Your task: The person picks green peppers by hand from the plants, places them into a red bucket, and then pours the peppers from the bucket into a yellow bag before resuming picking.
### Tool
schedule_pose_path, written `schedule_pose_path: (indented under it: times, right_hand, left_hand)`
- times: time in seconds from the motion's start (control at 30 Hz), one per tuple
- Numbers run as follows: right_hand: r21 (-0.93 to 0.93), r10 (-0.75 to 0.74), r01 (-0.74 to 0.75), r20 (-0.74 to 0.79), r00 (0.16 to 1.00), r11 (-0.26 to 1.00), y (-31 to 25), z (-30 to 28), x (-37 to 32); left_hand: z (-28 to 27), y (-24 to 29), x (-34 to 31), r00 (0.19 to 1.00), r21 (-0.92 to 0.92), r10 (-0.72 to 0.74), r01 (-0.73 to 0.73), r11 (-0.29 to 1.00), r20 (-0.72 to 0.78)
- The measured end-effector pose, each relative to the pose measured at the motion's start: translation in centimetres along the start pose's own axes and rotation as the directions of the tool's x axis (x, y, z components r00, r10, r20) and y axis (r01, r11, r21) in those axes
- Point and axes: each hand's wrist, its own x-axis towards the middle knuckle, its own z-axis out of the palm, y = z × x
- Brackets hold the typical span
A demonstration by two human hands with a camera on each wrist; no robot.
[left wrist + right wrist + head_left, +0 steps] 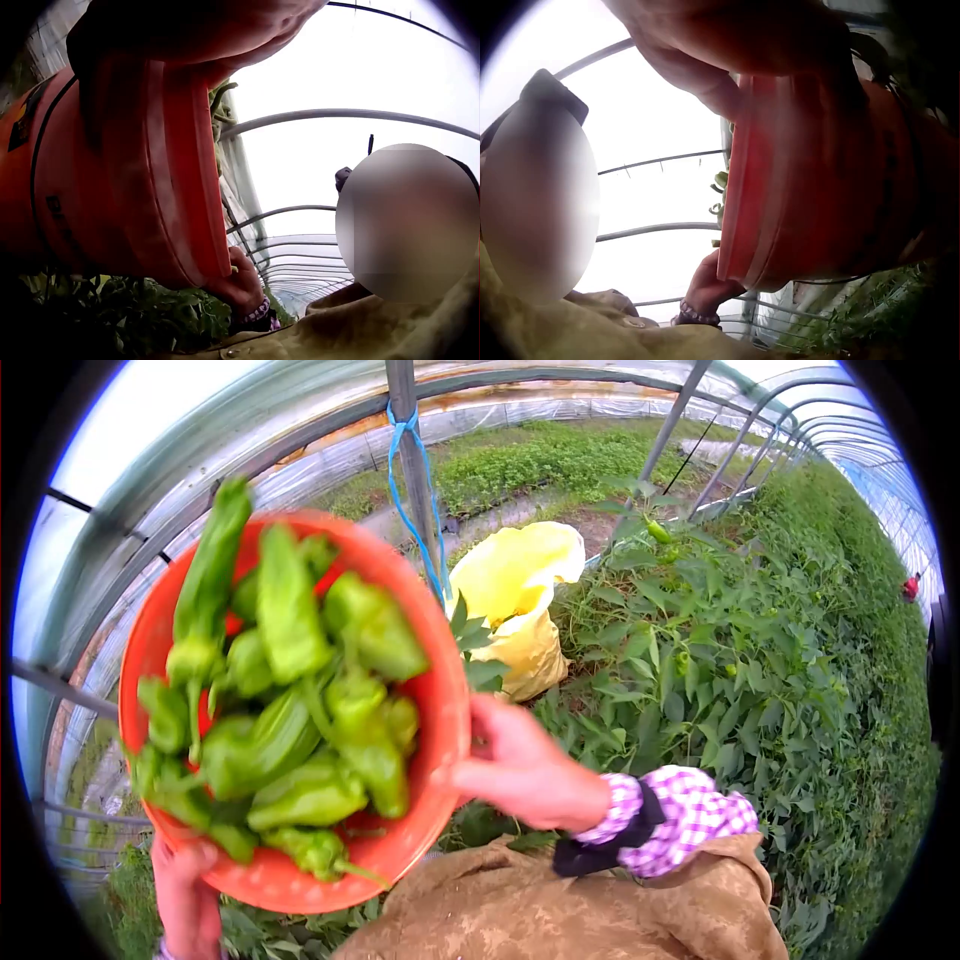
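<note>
Both hands hold a red-orange bucket (295, 900) up in front of the body, its mouth tilted toward the head camera. Green peppers (290, 610) fill it, and one long pepper sticks up past the rim at the upper left. My right hand (530, 765) grips the rim on the right, thumb on the near face. At the lower left, my left hand (190, 895) holds the rim, its thumb showing over the edge. In the left wrist view the bucket's side (180, 172) shows a black wire handle (36, 161) lying against it. The fingers behind the bucket are hidden.
A yellow sack (520, 650) stands open on the ground beyond the bucket. Beside it rises a metal post (405, 450) with blue twine (398, 435) tied on. Rows of leafy pepper plants (700, 660) run along the right under the greenhouse's curved hoops (790, 400).
</note>
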Motion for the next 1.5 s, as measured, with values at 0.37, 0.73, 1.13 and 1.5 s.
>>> schedule_pose_path:
  times: [0.37, 0.73, 1.13, 1.5]
  right_hand:
    - [-0.304, -0.290, 0.152, -0.481, 0.828, 0.940, -13.3, -10.6, -12.6]
    - [-0.291, -0.108, -0.234, -0.810, 0.577, 0.928, -15.4, -20.5, -11.3]
    - [-0.169, 0.087, -0.424, -0.849, 0.522, 0.890, -13.6, -27.0, -0.6]
    - [-0.259, 0.163, -0.610, -0.820, 0.548, 0.749, -13.0, -29.7, 6.0]
  left_hand:
    - [21.1, 6.8, 7.4, 0.822, 0.075, 0.027, -0.084, 0.994, 0.569]
    - [36.5, -4.5, 20.8, 0.625, 0.093, -0.273, 0.304, 0.948, 0.731]
    - [36.7, -16.3, 29.5, 0.450, 0.218, -0.397, 0.400, 0.891, 0.800]
    - [37.1, -28.4, 27.4, 0.527, 0.486, -0.012, -0.773, 0.408, 0.850]
